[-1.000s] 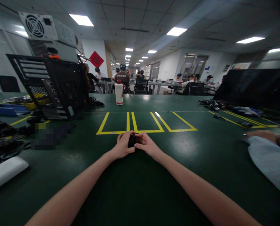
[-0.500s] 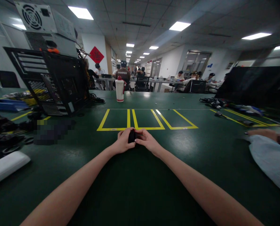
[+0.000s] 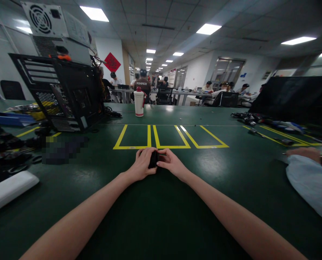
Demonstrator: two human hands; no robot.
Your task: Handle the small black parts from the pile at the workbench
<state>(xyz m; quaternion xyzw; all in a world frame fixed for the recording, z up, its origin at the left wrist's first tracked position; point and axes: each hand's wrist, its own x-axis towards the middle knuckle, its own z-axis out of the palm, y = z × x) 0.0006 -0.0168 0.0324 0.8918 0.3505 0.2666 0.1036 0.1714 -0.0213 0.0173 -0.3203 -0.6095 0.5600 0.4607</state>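
Observation:
Between my hands is a small black box-shaped object (image 3: 153, 159), just in front of the yellow tape outlines (image 3: 174, 147) on the green table (image 3: 161, 209). My left hand (image 3: 143, 163) is wrapped round its left side, fingers over the top and thumb low at the front. From the right, my right hand (image 3: 172, 163) pinches the object's right edge between thumb and fingertips. My fingers cover much of it, and its exact kind cannot be made out.
An open computer case (image 3: 69, 94) with a power supply (image 3: 55, 25) on top stands at the left. A white bottle (image 3: 139, 103) with a red lid is ahead. A white bar-shaped object (image 3: 12, 189) lies near left. Another person's sleeve (image 3: 307, 177) rests at right, by cables (image 3: 248, 117).
The black object is turned slightly, showing more of its front face, and my left hand has shifted a little. The whole view has moved slightly.

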